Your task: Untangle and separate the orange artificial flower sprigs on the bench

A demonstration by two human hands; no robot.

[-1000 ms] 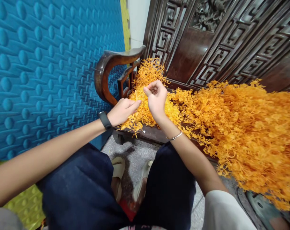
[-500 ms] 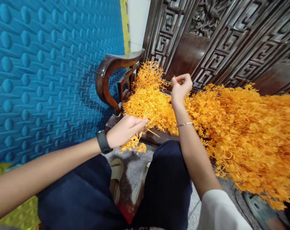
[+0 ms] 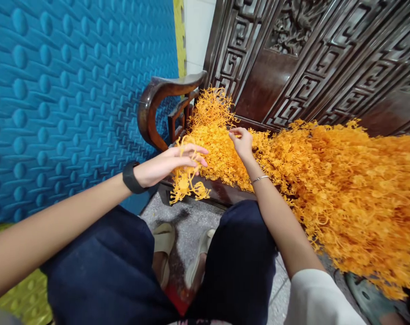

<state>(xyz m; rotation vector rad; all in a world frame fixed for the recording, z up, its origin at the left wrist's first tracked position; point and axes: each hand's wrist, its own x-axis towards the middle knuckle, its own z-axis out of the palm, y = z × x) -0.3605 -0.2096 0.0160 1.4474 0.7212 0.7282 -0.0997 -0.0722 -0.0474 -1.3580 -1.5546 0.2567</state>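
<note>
A big heap of orange plastic sprigs [image 3: 340, 180] covers the seat of a dark carved wooden bench [image 3: 259, 76]. My left hand [image 3: 167, 164], with a black watch on the wrist, grips a small bunch of orange sprigs [image 3: 186, 187] that dangles over the seat's front edge. My right hand [image 3: 241, 142], a thin bracelet on its wrist, rests on the heap near the bench's armrest, its fingers curled into the sprigs; what they pinch is hidden.
A curved wooden armrest [image 3: 157, 99] stands left of the heap. A blue padded wall [image 3: 62, 90] runs along the left. My dark-trousered knees [image 3: 238, 262] and pale slippers [image 3: 164, 248] are over grey floor below. A grey sandal [image 3: 370, 293] lies at lower right.
My right hand came down from the air back onto the heap. My left hand lifted slightly and moved up with its bunch of sprigs.
</note>
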